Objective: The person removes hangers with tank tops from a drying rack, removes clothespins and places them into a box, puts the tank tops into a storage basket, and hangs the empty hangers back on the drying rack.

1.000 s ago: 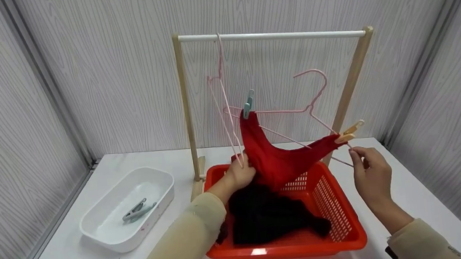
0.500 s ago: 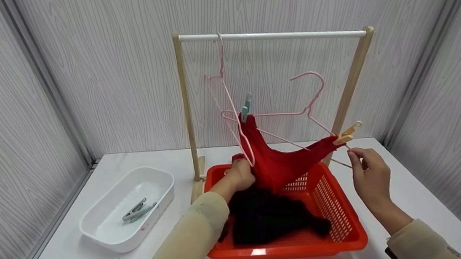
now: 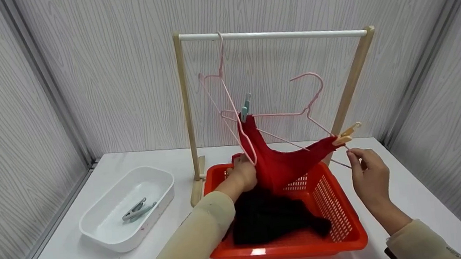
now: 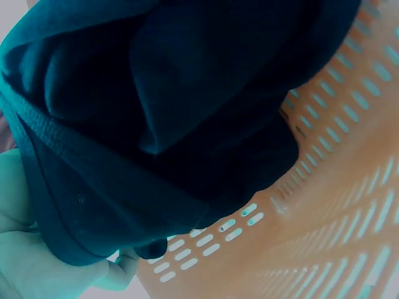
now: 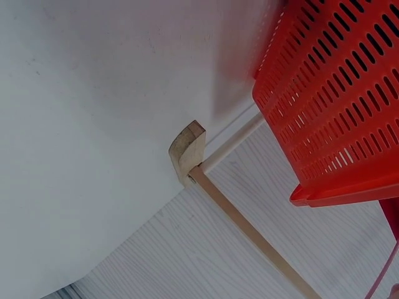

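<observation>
Red garment (image 3: 281,169) is hanging clipped at both top corners, but its hanger (image 3: 279,113) isn't sitting on the rail (image 3: 289,34) yet.
So the right hand (image 3: 371,175) is pinching that pink hanger near its end, and the left hand (image 3: 244,174) is gripping the garment's edge, all of it dangling above the red basket (image 3: 305,250). A teal clip (image 3: 245,110) and a yellow clip (image 3: 344,139) are doing the holding, so I'm calling the clipping done and the hanging not. Another pink hanger (image 3: 221,72) is hanging bare on the rail, black clothes (image 3: 277,222) are lying in the basket, and spare clips (image 3: 138,211) are waiting in the white tub (image 3: 125,244).
</observation>
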A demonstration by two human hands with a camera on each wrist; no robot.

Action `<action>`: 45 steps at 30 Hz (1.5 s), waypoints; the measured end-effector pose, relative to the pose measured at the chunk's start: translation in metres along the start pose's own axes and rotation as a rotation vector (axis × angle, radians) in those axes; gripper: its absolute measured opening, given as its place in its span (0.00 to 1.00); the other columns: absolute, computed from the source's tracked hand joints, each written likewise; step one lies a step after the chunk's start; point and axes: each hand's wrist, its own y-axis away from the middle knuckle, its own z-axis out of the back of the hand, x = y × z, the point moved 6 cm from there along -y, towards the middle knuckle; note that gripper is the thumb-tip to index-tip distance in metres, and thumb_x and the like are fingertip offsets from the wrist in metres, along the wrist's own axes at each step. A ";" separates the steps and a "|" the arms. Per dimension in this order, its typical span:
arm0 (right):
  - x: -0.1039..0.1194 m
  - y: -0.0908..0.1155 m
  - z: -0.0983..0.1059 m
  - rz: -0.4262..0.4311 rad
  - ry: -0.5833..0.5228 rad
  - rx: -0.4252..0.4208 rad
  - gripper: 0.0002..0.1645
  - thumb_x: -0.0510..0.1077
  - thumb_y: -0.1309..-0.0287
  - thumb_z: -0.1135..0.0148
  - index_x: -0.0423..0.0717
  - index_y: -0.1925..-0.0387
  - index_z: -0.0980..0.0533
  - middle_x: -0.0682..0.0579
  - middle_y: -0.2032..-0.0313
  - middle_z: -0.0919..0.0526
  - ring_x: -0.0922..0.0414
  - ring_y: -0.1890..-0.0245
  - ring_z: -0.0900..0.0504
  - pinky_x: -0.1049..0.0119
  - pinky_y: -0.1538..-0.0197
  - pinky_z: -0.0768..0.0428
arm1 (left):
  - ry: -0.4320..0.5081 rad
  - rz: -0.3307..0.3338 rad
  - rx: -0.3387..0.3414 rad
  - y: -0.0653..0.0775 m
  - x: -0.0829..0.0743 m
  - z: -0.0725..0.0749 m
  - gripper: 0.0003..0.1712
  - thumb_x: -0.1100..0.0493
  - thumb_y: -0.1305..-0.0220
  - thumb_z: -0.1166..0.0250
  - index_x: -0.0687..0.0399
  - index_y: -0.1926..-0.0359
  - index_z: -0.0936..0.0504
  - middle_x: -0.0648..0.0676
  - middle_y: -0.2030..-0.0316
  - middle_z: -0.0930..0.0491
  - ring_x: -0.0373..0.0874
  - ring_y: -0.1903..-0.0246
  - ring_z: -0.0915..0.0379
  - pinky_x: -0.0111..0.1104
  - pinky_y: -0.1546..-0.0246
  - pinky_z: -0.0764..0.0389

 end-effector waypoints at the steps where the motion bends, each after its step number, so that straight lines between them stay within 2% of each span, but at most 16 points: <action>1: 0.000 0.000 0.000 0.001 -0.001 0.001 0.05 0.32 0.37 0.35 0.35 0.60 0.17 0.46 0.71 0.18 0.66 0.74 0.36 0.75 0.68 0.38 | 0.023 0.009 -0.013 -0.001 0.001 0.000 0.29 0.63 0.32 0.44 0.65 0.31 0.33 0.62 0.28 0.43 0.60 0.32 0.46 0.54 0.43 0.29; 4: -0.001 0.001 0.000 -0.006 0.002 0.008 0.05 0.33 0.37 0.36 0.35 0.60 0.17 0.46 0.71 0.19 0.66 0.73 0.36 0.76 0.68 0.38 | 0.111 0.027 -0.072 -0.002 0.003 0.001 0.31 0.65 0.32 0.43 0.61 0.29 0.36 0.58 0.30 0.39 0.58 0.33 0.44 0.56 0.42 0.29; 7: -0.003 0.001 0.000 -0.016 0.006 0.011 0.06 0.33 0.36 0.36 0.35 0.60 0.17 0.46 0.71 0.19 0.66 0.73 0.36 0.76 0.68 0.38 | 0.157 0.023 -0.135 -0.002 0.004 0.003 0.26 0.66 0.31 0.44 0.59 0.33 0.32 0.57 0.35 0.32 0.56 0.35 0.40 0.55 0.42 0.28; 10: -0.004 0.002 0.000 -0.024 0.003 0.013 0.06 0.34 0.35 0.37 0.35 0.59 0.17 0.46 0.70 0.19 0.66 0.73 0.36 0.76 0.68 0.38 | 0.172 0.021 -0.178 -0.001 0.004 0.006 0.19 0.67 0.30 0.45 0.59 0.40 0.26 0.58 0.43 0.24 0.54 0.42 0.29 0.50 0.44 0.23; 13: -0.005 0.002 0.000 -0.027 0.001 0.016 0.06 0.34 0.35 0.37 0.35 0.59 0.17 0.46 0.70 0.19 0.66 0.73 0.36 0.77 0.68 0.38 | 0.196 -0.002 -0.227 0.000 0.005 0.010 0.13 0.69 0.30 0.46 0.62 0.48 0.21 0.61 0.51 0.20 0.54 0.51 0.22 0.45 0.48 0.20; 17: -0.006 0.002 -0.002 -0.026 0.005 0.020 0.06 0.34 0.35 0.37 0.35 0.59 0.17 0.46 0.71 0.19 0.66 0.73 0.36 0.76 0.68 0.38 | 0.255 -0.036 -0.298 0.000 0.008 0.016 0.09 0.71 0.33 0.45 0.64 0.58 0.19 0.61 0.59 0.18 0.53 0.57 0.20 0.43 0.51 0.19; 20: -0.006 0.002 -0.002 -0.023 0.005 0.019 0.06 0.33 0.36 0.37 0.35 0.59 0.17 0.46 0.71 0.19 0.66 0.73 0.36 0.76 0.69 0.38 | 0.286 -0.057 -0.330 -0.002 0.009 0.018 0.06 0.70 0.36 0.43 0.62 0.64 0.19 0.61 0.62 0.17 0.53 0.60 0.19 0.44 0.54 0.18; 23: -0.007 0.001 -0.003 -0.022 0.000 0.021 0.06 0.33 0.36 0.37 0.35 0.59 0.17 0.46 0.70 0.19 0.66 0.73 0.36 0.76 0.69 0.38 | 0.261 -0.104 -0.311 -0.004 0.007 0.017 0.05 0.67 0.38 0.41 0.61 0.64 0.18 0.60 0.61 0.17 0.54 0.58 0.19 0.45 0.51 0.20; 28: -0.009 0.001 -0.004 -0.030 -0.010 0.034 0.06 0.34 0.35 0.37 0.35 0.59 0.17 0.46 0.69 0.18 0.66 0.73 0.35 0.77 0.68 0.38 | 0.161 -0.159 -0.141 -0.008 0.001 0.006 0.15 0.62 0.36 0.43 0.63 0.51 0.19 0.60 0.44 0.22 0.55 0.39 0.32 0.56 0.38 0.33; 31: -0.009 0.001 -0.005 -0.031 -0.016 0.037 0.06 0.33 0.35 0.37 0.35 0.59 0.17 0.46 0.69 0.18 0.66 0.73 0.35 0.78 0.68 0.37 | 0.130 -0.153 -0.067 -0.009 0.000 0.001 0.19 0.60 0.35 0.44 0.61 0.45 0.20 0.60 0.37 0.28 0.54 0.34 0.39 0.59 0.36 0.37; 36: -0.011 0.001 -0.005 -0.040 -0.023 0.046 0.06 0.33 0.35 0.37 0.35 0.59 0.17 0.46 0.69 0.18 0.66 0.73 0.35 0.79 0.68 0.37 | 0.072 -0.115 0.007 -0.011 -0.002 -0.002 0.25 0.61 0.30 0.47 0.60 0.34 0.27 0.59 0.28 0.37 0.55 0.27 0.49 0.58 0.32 0.43; 39: -0.011 0.002 -0.006 -0.047 -0.023 0.050 0.06 0.33 0.35 0.37 0.35 0.59 0.17 0.46 0.69 0.18 0.66 0.73 0.35 0.78 0.68 0.37 | 0.061 -0.107 0.023 -0.011 -0.003 -0.001 0.28 0.62 0.27 0.49 0.60 0.28 0.33 0.59 0.25 0.42 0.56 0.25 0.55 0.58 0.30 0.46; 41: -0.012 0.002 -0.006 -0.051 -0.021 0.050 0.06 0.33 0.35 0.37 0.35 0.59 0.17 0.46 0.69 0.18 0.66 0.73 0.35 0.78 0.68 0.37 | 0.099 -0.113 0.003 -0.012 -0.004 0.001 0.28 0.63 0.27 0.51 0.61 0.27 0.36 0.59 0.26 0.42 0.56 0.25 0.54 0.59 0.30 0.46; 43: -0.012 0.002 -0.006 -0.054 -0.019 0.053 0.06 0.34 0.35 0.38 0.35 0.59 0.17 0.46 0.69 0.18 0.66 0.73 0.35 0.79 0.68 0.37 | 0.169 -0.127 -0.035 -0.012 -0.003 0.004 0.27 0.64 0.27 0.51 0.62 0.29 0.35 0.60 0.29 0.37 0.55 0.27 0.48 0.59 0.32 0.43; 45: -0.013 0.001 -0.007 -0.058 -0.018 0.056 0.06 0.34 0.34 0.38 0.36 0.58 0.17 0.46 0.69 0.18 0.65 0.73 0.35 0.79 0.68 0.37 | 0.279 -0.153 -0.084 -0.012 -0.002 0.008 0.25 0.64 0.28 0.51 0.64 0.31 0.33 0.61 0.33 0.31 0.54 0.31 0.39 0.57 0.33 0.39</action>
